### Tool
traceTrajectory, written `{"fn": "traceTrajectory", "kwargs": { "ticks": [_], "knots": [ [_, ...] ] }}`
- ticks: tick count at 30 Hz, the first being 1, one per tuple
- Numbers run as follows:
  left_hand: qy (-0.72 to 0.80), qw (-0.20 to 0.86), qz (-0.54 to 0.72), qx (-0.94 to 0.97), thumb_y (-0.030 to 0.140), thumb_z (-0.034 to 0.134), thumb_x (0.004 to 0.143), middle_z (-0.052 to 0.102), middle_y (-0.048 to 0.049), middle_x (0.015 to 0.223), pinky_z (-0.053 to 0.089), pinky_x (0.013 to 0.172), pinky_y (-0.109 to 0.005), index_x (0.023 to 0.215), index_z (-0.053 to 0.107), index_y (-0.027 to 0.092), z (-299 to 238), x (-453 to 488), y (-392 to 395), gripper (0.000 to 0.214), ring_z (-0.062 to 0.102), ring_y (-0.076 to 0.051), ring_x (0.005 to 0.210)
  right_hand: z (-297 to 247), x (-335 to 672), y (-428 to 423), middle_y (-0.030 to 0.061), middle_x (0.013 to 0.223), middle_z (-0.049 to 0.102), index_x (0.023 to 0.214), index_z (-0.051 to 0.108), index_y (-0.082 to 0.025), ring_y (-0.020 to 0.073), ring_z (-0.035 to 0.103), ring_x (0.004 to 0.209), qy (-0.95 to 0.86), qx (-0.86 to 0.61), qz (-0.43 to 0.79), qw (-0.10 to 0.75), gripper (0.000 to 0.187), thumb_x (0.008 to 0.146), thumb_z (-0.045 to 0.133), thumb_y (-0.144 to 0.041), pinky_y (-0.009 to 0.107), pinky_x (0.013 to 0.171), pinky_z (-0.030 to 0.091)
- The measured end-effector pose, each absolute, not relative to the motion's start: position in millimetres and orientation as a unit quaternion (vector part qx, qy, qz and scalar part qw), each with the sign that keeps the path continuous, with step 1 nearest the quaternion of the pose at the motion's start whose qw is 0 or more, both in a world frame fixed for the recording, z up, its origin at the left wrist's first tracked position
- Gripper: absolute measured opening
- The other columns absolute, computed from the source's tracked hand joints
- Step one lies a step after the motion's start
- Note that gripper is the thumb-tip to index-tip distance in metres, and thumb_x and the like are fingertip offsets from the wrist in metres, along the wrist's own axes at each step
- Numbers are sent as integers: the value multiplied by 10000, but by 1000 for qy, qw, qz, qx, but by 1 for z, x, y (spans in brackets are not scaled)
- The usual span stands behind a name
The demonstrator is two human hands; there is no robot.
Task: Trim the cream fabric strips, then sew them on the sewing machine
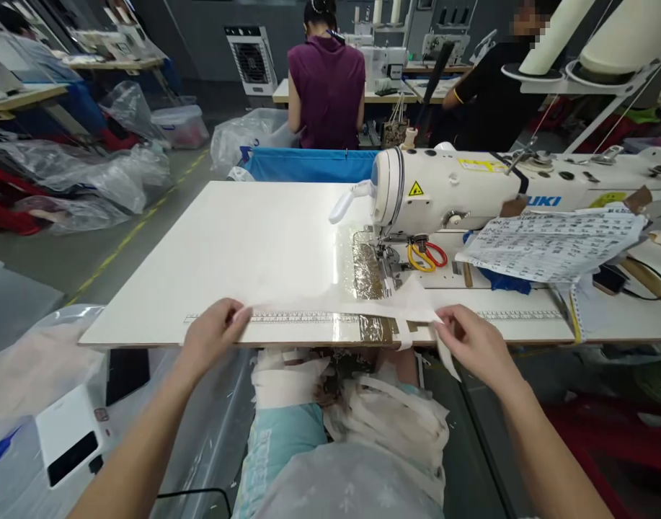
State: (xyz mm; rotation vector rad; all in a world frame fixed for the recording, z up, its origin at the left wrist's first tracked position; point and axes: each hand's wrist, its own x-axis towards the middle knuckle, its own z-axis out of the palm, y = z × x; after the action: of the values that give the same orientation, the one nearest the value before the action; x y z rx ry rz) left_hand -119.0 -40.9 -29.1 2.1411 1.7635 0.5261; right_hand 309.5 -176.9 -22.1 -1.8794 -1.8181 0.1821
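A white fabric strip (414, 301) stretches along the front of the white sewing table (265, 252), just above a printed ruler scale (303, 318). My left hand (214, 331) pinches its left end between thumb and fingers. At the right, my right hand (473, 342) is closed on the other end, and a narrow tail of cloth hangs below the table edge there. The strip's wider right part lies in front of the needle and presser foot (387, 263) of the white sewing machine (443, 187). Whether the strip touches the foot I cannot tell.
Scissors with yellow and red handles (427, 256) rest by the machine head. A handwritten sheet (557, 241) hangs on its front. More white cloth (395, 411) lies on my lap. Left below stand a plastic bin and a white device (71, 432). Two people sit beyond the table.
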Motion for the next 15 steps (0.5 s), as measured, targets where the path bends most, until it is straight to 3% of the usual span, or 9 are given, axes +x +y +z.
{"fn": "traceTrajectory", "kwargs": {
  "ticks": [3, 5, 8, 12, 14, 15],
  "knots": [
    [697, 161, 275, 643, 484, 551, 811, 604, 11, 719, 468, 652, -301, 844, 611, 164, -20, -118, -5, 327, 566, -168, 687, -12, 270, -134, 31, 773, 623, 937, 585, -195, 177, 572, 649, -671, -653, 57, 345, 209, 914, 465, -364, 287, 610, 451],
    [714, 145, 323, 605, 515, 527, 838, 638, -2, 815, 502, 724, -351, 958, 619, 151, -12, -114, 21, 394, 603, -197, 784, -7, 247, -103, 63, 911, 654, 995, 583, -174, 193, 604, 757, -664, -629, 37, 402, 220, 932, 446, -335, 305, 674, 487],
    [686, 159, 304, 642, 551, 453, 895, 665, -38, 1036, 511, 883, -461, 1172, 575, 169, -1, -104, 37, 487, 628, -267, 951, 1, 226, -88, 103, 1092, 628, 1132, 550, -136, 180, 618, 783, -693, -596, 48, 402, 269, 967, 412, -298, 297, 653, 499],
    [592, 38, 301, 747, 484, 441, 915, 627, -97, 1191, 419, 1037, -530, 1208, 576, 142, -2, -92, -13, 470, 580, -312, 1094, -2, 227, -150, 15, 847, 657, 922, 620, -194, 150, 609, 717, -736, -580, 137, 321, 265, 1009, 392, -298, 247, 602, 438],
    [544, 38, 363, 755, 432, 471, 918, 658, -78, 1109, 487, 951, -450, 1144, 609, 158, -16, -82, -57, 381, 607, -256, 1007, -25, 236, -194, -12, 795, 663, 878, 633, -217, 138, 615, 689, -748, -587, 208, 229, 269, 1009, 410, -292, 238, 621, 432],
    [525, 106, 372, 758, 410, 473, 926, 679, -54, 1041, 520, 877, -387, 1099, 623, 178, -27, -75, -79, 325, 628, -213, 911, -42, 241, -212, -8, 811, 671, 874, 635, -222, 143, 624, 699, -735, -619, 216, 176, 248, 998, 430, -286, 238, 612, 427]
  ]
}}
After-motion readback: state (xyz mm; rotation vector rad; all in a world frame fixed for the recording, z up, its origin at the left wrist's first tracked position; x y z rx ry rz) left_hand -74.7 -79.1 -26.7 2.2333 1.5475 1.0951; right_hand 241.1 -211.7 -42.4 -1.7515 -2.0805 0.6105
